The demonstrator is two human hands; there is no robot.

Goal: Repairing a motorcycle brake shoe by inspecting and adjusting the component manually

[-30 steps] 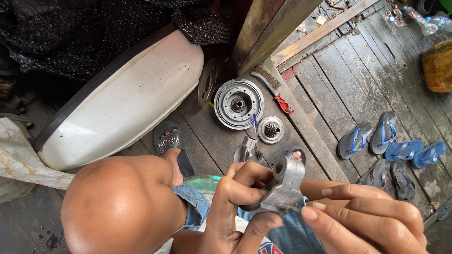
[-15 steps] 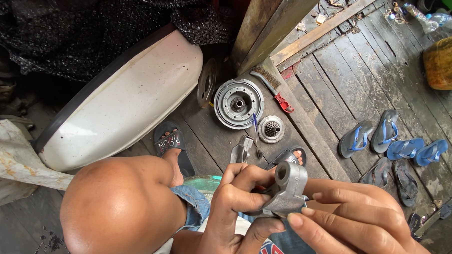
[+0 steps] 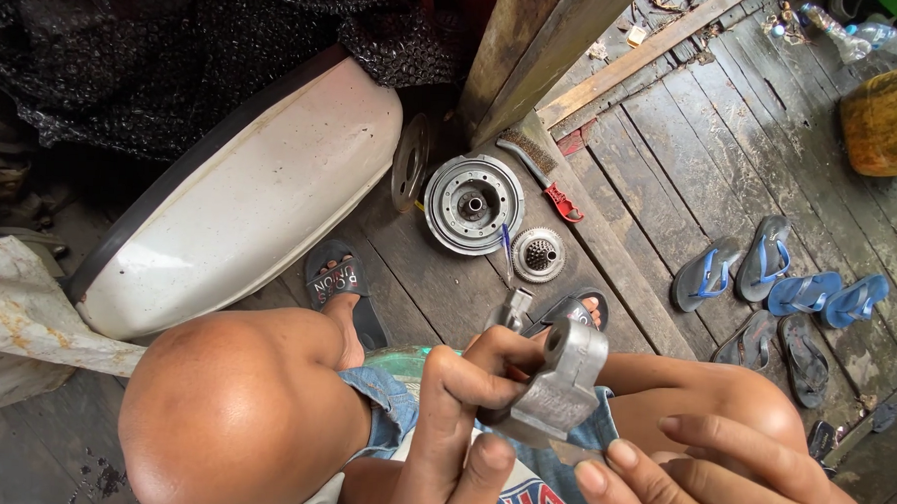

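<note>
Above my lap, my left hand (image 3: 463,402) grips the grey cast-metal bracket (image 3: 560,385) as before, while my right hand (image 3: 729,480), fingers loosely open, has drifted slightly lower beside it.

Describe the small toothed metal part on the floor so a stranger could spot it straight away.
Start at the big white panel leaning on the plank floor. To its right lies a large round metal drum. Just right of and below that drum sits the small gear: much smaller, rough-toothed around its rim, with a blue-handled tool lying between the two.
</note>
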